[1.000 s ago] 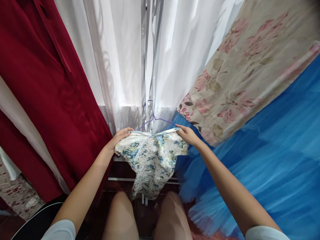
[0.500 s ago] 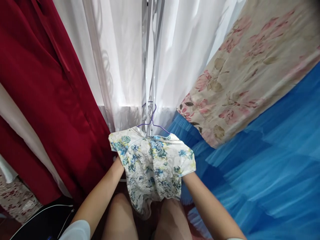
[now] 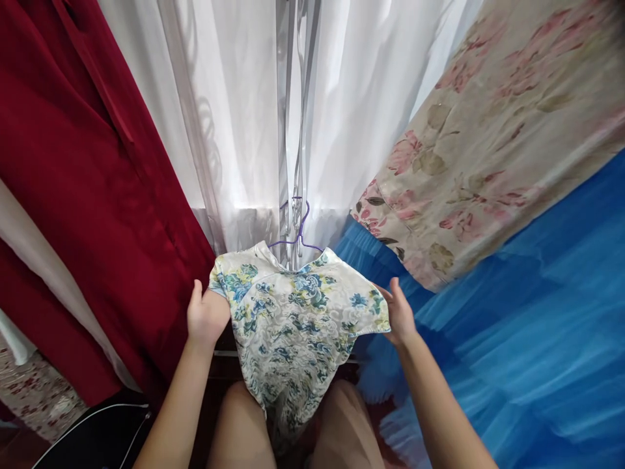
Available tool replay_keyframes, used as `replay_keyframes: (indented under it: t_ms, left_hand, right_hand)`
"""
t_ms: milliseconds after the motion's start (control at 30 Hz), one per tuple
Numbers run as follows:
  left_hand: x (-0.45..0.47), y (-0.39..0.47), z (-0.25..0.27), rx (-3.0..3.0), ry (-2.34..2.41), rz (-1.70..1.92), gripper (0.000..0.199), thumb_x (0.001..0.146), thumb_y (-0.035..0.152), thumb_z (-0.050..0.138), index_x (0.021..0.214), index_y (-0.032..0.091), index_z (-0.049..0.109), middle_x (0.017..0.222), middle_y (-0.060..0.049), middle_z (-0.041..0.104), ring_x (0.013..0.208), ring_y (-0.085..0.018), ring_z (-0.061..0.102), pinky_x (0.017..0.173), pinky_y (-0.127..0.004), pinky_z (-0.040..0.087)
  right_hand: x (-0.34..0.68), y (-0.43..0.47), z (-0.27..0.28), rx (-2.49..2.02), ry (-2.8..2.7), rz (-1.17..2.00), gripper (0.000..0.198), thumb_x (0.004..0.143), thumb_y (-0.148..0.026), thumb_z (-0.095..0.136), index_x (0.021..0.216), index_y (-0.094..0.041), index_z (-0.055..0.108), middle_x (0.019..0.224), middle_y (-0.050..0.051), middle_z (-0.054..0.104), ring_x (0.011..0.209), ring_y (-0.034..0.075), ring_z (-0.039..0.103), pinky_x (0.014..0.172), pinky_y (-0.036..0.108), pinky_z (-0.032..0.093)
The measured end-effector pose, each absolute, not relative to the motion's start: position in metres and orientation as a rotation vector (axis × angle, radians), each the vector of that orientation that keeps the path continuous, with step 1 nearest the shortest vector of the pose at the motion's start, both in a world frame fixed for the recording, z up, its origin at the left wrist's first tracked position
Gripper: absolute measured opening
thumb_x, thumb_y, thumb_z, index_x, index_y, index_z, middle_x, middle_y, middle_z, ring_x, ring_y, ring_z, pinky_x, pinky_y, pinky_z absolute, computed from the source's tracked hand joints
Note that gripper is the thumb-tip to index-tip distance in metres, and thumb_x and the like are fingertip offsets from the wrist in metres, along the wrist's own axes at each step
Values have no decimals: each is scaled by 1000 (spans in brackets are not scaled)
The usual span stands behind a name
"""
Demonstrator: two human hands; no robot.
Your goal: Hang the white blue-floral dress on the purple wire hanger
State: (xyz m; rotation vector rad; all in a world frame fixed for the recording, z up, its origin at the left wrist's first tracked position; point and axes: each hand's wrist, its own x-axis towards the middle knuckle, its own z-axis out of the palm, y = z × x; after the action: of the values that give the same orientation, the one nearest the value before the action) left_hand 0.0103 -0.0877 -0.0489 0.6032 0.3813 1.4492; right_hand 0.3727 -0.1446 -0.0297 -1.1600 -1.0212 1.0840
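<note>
A short-sleeved white blouse (image 3: 293,319) with blue, green and yellow flowers hangs on a purple wire hanger (image 3: 299,236) in front of me. My left hand (image 3: 209,317) is at the sleeve on the left, thumb raised and apart, its fingers partly hidden behind the cloth. At the other sleeve is my right hand (image 3: 402,318), thumb up, with the fingers stretched behind the sleeve's edge. Neither hand visibly pinches the fabric. The blouse's lower hem falls between my knees.
White curtains (image 3: 234,117) hang behind the hanger, with thin metal poles (image 3: 295,98) in the middle. Dark red cloth (image 3: 112,195) hangs at left, above a black bag-like thing (image 3: 97,430). Beige floral fabric (image 3: 483,163) and blue tulle (image 3: 527,326) fill the right.
Both hands were hidden inside or behind the blouse, forearms at its sleeves. They have come out sideways to the sleeve edges, and the blouse front now lies flatter and wider at the shoulders.
</note>
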Motion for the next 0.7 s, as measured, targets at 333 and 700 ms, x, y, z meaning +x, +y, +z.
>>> replay_keyframes:
  t_ms: [333,700]
  left_hand:
    - [-16,-109,41,1399,777,1940,79,86,28,69,153,29,27,164,-2,19,151,-30,11,123,-51,6]
    - [35,-92,11,2214,1055,1415,55,74,23,78,125,16,62,126,-9,61,130,-36,46,120,-53,19]
  right_hand:
    - [341,-191,22,-1015,-837,1210,55,72,-27,69,126,-18,66,97,8,78,71,26,72,59,31,55]
    - [319,-313,-32,-1050,-1204,1115,50,62,-45,85,109,-30,75,108,11,72,95,37,66,80,43,52]
